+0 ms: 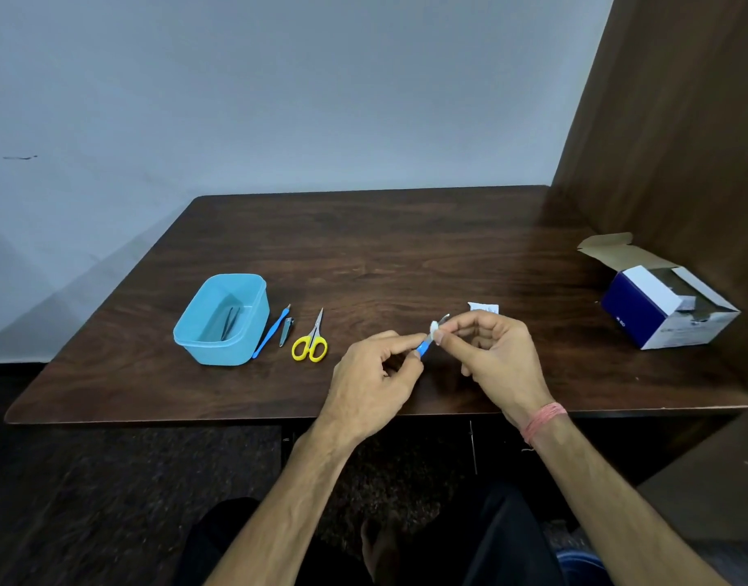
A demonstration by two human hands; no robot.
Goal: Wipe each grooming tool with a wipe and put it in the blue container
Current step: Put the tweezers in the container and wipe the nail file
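Note:
My left hand pinches the blue handle of a small grooming tool above the table's front middle. My right hand presses a white wipe around the tool's metal tip. The blue container stands at the left with dark tweezers lying inside. Beside it on the table lie a blue-handled tool, a small nail clipper and yellow-handled scissors.
A torn white wipe wrapper lies just behind my right hand. An open blue-and-white cardboard box sits at the right, close to a brown wooden side panel. The dark wooden table meets a pale wall at the back.

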